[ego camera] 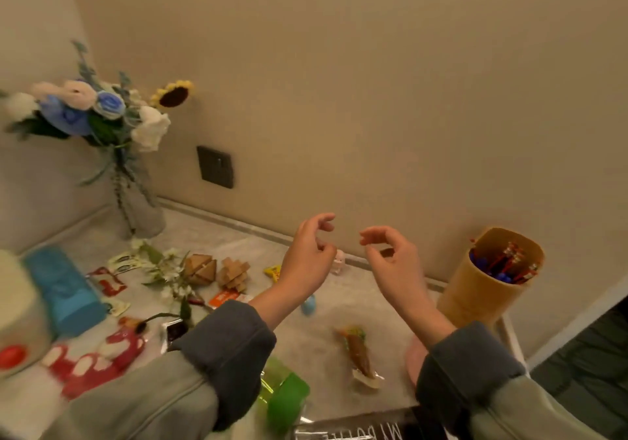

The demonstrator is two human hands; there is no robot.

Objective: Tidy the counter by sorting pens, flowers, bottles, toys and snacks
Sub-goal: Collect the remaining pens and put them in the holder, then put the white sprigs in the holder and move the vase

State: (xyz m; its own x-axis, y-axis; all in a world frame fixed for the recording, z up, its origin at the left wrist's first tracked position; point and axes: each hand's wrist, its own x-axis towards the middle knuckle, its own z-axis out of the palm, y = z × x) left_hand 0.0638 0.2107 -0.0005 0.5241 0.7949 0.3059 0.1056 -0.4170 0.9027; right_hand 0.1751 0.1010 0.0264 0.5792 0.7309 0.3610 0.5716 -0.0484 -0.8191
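The green bottle [285, 395] on the desk [370, 307], left of the pen cup [486, 290], looks light and slippery, best gripped around its body, while the left hand [307, 259] and right hand [394, 264] hover empty, fingers loosely curled.

Counter [339, 303]: matt grey, stone-like, faintly mottled. Vase [142, 208], 10 o'clock: smooth translucent glass. Faceted puzzle [200, 269], centre: bare, unvarnished wood. Pen holder [475, 297], 3 o'clock: matt tan, paper-like. Snack wrapper [358, 354], 6 o'clock: glossy plastic film. Toy [95, 361], 8 o'clock: red plush cloth.
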